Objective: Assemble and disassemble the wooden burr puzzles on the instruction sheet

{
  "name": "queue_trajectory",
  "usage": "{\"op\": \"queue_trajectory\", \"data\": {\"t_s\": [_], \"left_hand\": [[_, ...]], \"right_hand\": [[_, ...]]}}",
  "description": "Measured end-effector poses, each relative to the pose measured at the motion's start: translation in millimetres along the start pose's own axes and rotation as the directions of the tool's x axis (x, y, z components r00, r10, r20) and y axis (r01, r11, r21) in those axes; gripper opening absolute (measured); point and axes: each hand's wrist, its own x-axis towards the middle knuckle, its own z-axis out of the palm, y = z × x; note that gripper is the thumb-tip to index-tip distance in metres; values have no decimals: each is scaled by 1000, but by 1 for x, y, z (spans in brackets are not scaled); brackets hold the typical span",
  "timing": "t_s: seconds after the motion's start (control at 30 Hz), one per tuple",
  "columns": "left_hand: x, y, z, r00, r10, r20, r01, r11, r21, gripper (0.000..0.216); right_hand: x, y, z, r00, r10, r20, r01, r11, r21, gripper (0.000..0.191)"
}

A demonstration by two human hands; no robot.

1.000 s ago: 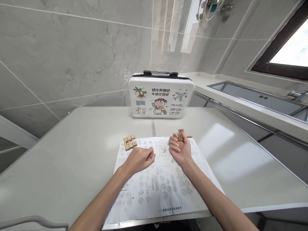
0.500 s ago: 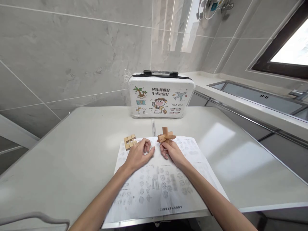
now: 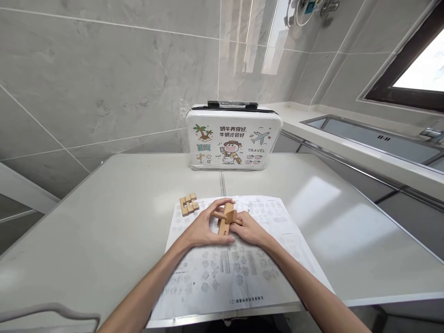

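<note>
Over the paper sheet, a wooden interlocking puzzle of crossed light-brown pieces is held between both hands. My left hand curves around it from the left, fingertips at the far end of one piece and thumb at the near end. My right hand pinches the puzzle from the right, its fingers partly hidden under the wood. Left of the hands lie several notched wooden pieces, set side by side at the sheet's far left corner. Beneath the hands, the printed sheet shows rows of small puzzle drawings and text.
A white cartoon-printed case with a black handle stands at the back of the pale table. To the right runs a counter with a sink. A grey tiled wall rises behind.
My left hand has moved right and taken hold of the puzzle. My right hand has brought the puzzle lower and turned it. The notched pieces have stayed in place.
</note>
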Motion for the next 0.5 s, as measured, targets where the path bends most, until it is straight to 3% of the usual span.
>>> {"op": "queue_trajectory", "data": {"t_s": [0.1, 0.2, 0.27, 0.37, 0.5], "left_hand": [[0, 2, 1, 1000, 3, -13, -2, 1000, 3, 90], [1, -5, 2, 995, -5, -99, 2, 1000, -24, 90], [3, -11, 2, 981, -32, -189, 19, 997, -72, 90], [4, -17, 2, 948, -102, -303, 73, 992, -105, 88], [5, -15, 2, 920, -190, -342, 187, 981, -42, 88]], "right_hand": [[-1, -5, -3, 999, 22, 31, -23, 999, 33, 20], [-1, -9, -4, 999, 28, 34, -31, 996, 81, 19], [-1, -9, -3, 1000, 22, -19, -19, 985, 169, 15], [2, -4, -1, 988, 1, -154, 40, 965, 260, 25], [6, 7, 2, 953, -32, -300, 92, 978, 187, 37]]}}
